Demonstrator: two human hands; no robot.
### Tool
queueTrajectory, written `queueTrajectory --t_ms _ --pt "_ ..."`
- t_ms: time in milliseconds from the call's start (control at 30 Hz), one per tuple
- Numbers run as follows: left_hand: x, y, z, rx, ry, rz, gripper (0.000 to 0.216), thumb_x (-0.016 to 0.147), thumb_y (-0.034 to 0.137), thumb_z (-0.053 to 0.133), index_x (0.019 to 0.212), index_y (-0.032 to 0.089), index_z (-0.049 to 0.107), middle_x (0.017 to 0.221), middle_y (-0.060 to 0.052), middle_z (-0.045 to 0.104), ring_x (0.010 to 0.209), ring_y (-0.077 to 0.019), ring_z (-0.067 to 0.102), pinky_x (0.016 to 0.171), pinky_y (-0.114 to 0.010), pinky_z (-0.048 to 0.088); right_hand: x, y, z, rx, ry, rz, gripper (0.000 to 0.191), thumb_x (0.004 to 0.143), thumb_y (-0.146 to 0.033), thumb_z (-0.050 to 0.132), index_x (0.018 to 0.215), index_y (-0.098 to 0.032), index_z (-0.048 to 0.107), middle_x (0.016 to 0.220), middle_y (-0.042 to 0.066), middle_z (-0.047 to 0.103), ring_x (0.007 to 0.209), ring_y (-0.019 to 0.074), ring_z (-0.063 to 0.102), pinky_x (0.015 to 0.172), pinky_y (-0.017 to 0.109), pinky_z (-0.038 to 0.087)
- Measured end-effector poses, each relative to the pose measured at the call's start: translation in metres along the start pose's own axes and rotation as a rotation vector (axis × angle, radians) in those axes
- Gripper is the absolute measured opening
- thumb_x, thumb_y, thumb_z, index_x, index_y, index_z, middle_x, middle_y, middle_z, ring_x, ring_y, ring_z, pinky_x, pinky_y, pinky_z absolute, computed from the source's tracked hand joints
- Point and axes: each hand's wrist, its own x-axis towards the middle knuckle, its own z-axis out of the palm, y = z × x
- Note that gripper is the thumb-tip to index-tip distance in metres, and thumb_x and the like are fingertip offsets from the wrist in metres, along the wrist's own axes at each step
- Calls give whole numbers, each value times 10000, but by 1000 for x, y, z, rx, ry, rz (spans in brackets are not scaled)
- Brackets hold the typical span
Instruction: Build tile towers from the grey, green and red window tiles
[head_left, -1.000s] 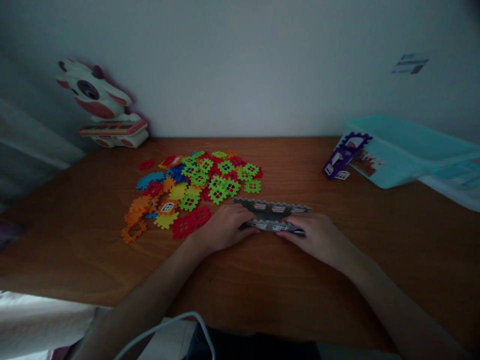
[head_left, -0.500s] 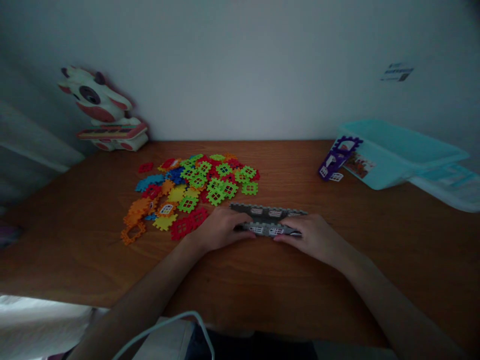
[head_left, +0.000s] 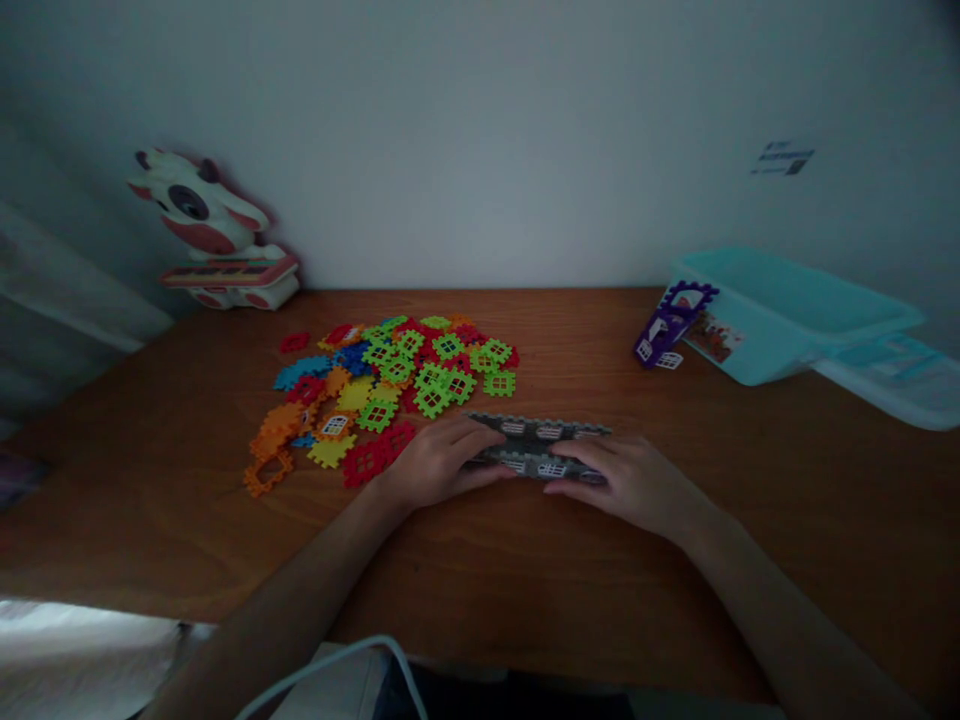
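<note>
Near the table's (head_left: pixel 525 590) middle, left hand (head_left: pixel 431 465) and right hand (head_left: pixel 634 482) clasp curled fingers around opposite ends of the grey tile strip (head_left: pixel 544 447), whose joints may pop apart under uneven pressure.

The table (head_left: pixel 525 590) is wood with a visible grain, smooth and faintly shiny, as if varnished. The grey strip (head_left: pixel 544 447) is hard, matt plastic with white inserts. The loose tiles (head_left: pixel 390 380) are smooth, brightly coloured plastic, and so is the purple piece (head_left: pixel 667 325). The box (head_left: pixel 780 310) is smooth turquoise plastic. The cow toy (head_left: pixel 202 215) looks like glossy plastic. The wall (head_left: pixel 480 140) is plain and matt.
</note>
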Motion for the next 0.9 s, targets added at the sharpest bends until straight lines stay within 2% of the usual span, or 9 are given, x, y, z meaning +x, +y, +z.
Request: queueTrajectory --t_ms 67,133,200,267,333,467,700,900 --pt "3 1 -3 64 60 -14 323 892 378 736 1139 190 649 1057 -83 734 966 -210 701 877 -367 578 3 -2 -6 3 109 -18 310 943 -476 651 1096 -208 670 987 74 789 812 232 745 752 372 584" --pt "6 1 -4 102 95 -80 429 883 387 739 1246 196 613 1200 -119 694 1109 -253 658 977 -437 541 7 -3 -12 -3 198 12 327 933 -475 664 1133 -216 658 1011 88 774 865 245 727 796 401 575" --pt "7 1 -3 81 89 -152 531 898 391 715 1361 194 545 1349 -149 622 1252 -280 590 1066 -478 492 9 -2 -15 -5 216 91 438 914 -497 677 1247 -218 622 1139 122 738 1016 282 698 890 452 559" --pt "8 1 0 29 57 -192 544 923 381 683 1406 200 512 1411 -145 587 1313 -275 553 1112 -482 463 9 0 -14 5 162 174 549 910 -531 663 1352 -220 567 1280 146 680 1156 314 649 972 501 528" --pt "8 2 4 -11 26 -210 513 937 369 665 1402 204 525 1404 -132 603 1314 -263 558 1123 -472 460 8 3 -11 37 82 219 565 918 -544 640 1373 -219 555 1324 146 661 1185 320 636 991 517 520" --pt "9 5 9 -74 -4 -206 490 914 391 696 1353 206 582 1333 -119 656 1248 -259 609 1076 -459 507 7 5 -5 120 -3 256 512 910 -550 644 1300 -219 613 1240 126 713 1107 303 675 962 504 537" --pt "12 10 14 -140 37 -296 408 907 398 709 1261 200 659 1203 -116 709 1120 -242 670 991 -427 562 9 1 -3 220 0 305 480 888 -506 693 1286 -245 632 1240 99 724 1101 279 687 966 469 542" --pt "11 9 17 -188 65 -258 360 903 356 722 1225 200 685 1173 -114 714 1098 -234 679 962 -416 575 9 0 -2 297 16 309 458 877 -480 719 1276 -266 657 1223 81 738 1090 263 702 952 440 567"
